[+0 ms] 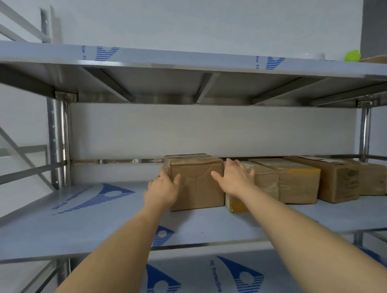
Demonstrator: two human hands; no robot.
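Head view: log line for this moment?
left hand touches cardboard box left side | right hand rests at its top right edge | cardboard box stands on metal shelf

Metal shelf (116,211) bears row of brown boxes (199,187).
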